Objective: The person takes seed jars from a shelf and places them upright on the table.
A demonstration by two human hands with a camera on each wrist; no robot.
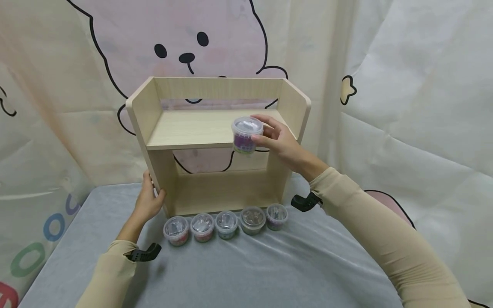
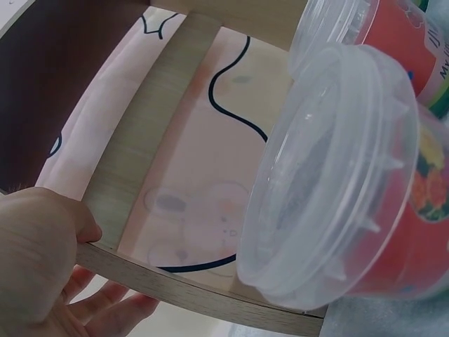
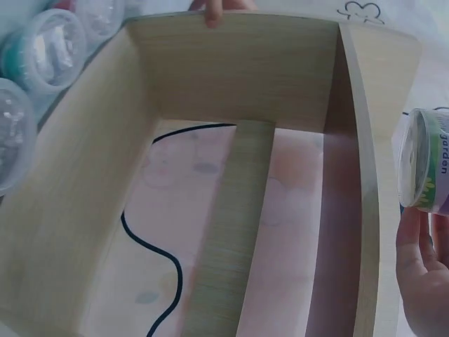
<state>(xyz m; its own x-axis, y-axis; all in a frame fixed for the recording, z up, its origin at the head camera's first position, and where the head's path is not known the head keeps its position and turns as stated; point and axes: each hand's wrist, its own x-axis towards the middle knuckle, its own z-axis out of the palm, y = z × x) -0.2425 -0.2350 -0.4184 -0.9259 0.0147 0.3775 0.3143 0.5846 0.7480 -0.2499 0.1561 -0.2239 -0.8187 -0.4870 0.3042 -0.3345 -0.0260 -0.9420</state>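
Observation:
A small lidded plastic tub with a purple label is held up by my right hand, in front of the upper shelf board. Its word "garden" shows in the right wrist view, on the tub. My left hand grips the left side panel of a light wooden two-tier shelf, low down. In the left wrist view the thumb of that hand lies inside the panel edge and the fingers outside. Several more clear-lidded tubs stand in a row before the shelf; a red-labelled tub looms close.
The shelf stands on a table with a grey-blue cloth. Behind it hangs a pale curtain with a cartoon bear. The curtain also runs along the left and right sides. Both wrists carry black straps.

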